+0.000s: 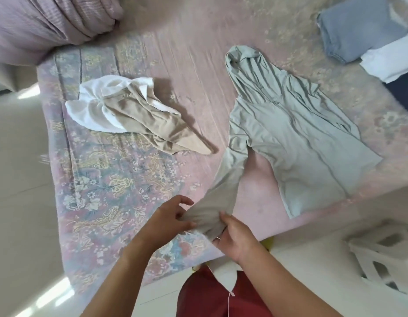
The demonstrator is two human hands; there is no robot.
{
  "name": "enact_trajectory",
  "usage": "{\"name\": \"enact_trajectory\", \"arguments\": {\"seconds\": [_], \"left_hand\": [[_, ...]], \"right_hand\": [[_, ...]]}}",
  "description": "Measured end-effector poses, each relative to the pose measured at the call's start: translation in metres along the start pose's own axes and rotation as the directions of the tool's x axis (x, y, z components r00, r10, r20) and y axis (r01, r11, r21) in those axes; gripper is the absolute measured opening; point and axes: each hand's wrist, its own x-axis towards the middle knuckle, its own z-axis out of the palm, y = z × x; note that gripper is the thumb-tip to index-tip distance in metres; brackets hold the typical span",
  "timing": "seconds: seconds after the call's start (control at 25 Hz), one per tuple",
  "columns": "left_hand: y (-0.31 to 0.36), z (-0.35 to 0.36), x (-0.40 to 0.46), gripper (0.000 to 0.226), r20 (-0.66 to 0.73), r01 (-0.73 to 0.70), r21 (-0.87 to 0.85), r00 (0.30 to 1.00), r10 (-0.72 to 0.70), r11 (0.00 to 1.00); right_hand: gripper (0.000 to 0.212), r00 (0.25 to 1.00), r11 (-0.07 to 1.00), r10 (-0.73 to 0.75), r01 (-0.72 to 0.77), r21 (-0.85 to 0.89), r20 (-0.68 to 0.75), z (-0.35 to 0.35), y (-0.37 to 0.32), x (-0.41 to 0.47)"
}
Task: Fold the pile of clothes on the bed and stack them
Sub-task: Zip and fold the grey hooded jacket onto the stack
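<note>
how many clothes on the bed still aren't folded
2: the grey-green hoodie spread flat at right, its sleeve held by both hands, and the crumpled tan and white garment at left. That heap may hide more than one piece.

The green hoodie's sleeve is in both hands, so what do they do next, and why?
Probably lay the sleeve across the hoodie. Its body already lies flat, the left hand and right hand pinch the cuff, and that sleeve sticks out.

A pale tiled floor catches sunlit patches beside a white plastic stool.
</note>
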Motion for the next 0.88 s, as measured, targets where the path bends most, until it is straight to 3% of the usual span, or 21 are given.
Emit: {"name": "enact_trajectory", "arguments": {"seconds": [0.08, 0.2, 0.28, 0.32, 0.4, 0.52, 0.64, 0.72, 0.8, 0.88], "left_hand": [[0.0, -0.004, -0.013, 0.036, -0.01, -0.04, -0.003, 0.999, 0.04, 0.999], [0.005, -0.006, -0.025, 0.026, -0.162, -0.013, -0.101, 0.987, -0.003, 0.995], [0.011, -0.01, -0.027, 0.023, -0.21, 0.012, -0.227, 0.976, -0.061, 0.974], [0.014, -0.01, -0.028, 0.023, -0.213, 0.01, -0.27, 0.975, -0.07, 0.963], [0.024, -0.009, -0.03, 0.025, -0.214, -0.003, -0.364, 0.973, -0.081, 0.931], [0.039, -0.011, -0.041, 0.041, -0.148, -0.036, -0.486, 0.988, -0.042, 0.874], [0.043, -0.023, -0.05, 0.059, -0.075, -0.101, -0.303, 0.994, 0.082, 0.948], [0.042, -0.026, -0.055, 0.057, -0.092, -0.154, -0.133, 0.986, 0.142, 0.979], [0.041, -0.022, -0.06, 0.047, -0.162, -0.225, 0.045, 0.96, 0.23, 0.973], [0.035, -0.016, -0.064, 0.041, -0.265, -0.333, 0.296, 0.872, 0.412, 0.895]], "right_hand": [[0.021, 0.999, 0.999, -0.037, 0.038, -0.014, 0.04, 0.006, 0.014, -0.01], [0.035, 0.96, 0.94, -0.28, 0.268, -0.212, -0.027, 0.012, 0.036, -0.029], [0.039, 0.865, 0.779, -0.501, 0.437, -0.45, -0.027, 0.012, 0.045, -0.042], [0.036, 0.815, 0.668, -0.577, 0.506, -0.545, 0.051, 0.013, 0.047, -0.049], [0.03, 0.754, 0.468, -0.614, 0.584, -0.663, 0.231, 0.017, 0.051, -0.059], [0.022, 0.701, 0.355, -0.653, 0.617, -0.702, 0.286, 0.028, 0.051, -0.071], [0.013, 0.647, 0.381, -0.738, 0.635, -0.673, 0.192, 0.034, 0.044, -0.078], [0.014, 0.607, 0.364, -0.779, 0.64, -0.677, 0.155, 0.034, 0.041, -0.082], [0.015, 0.522, 0.218, -0.832, 0.62, -0.754, 0.189, 0.033, 0.045, -0.087], [0.013, 0.443, -0.009, -0.848, 0.535, -0.845, 0.29, 0.034, 0.055, -0.091]]}}
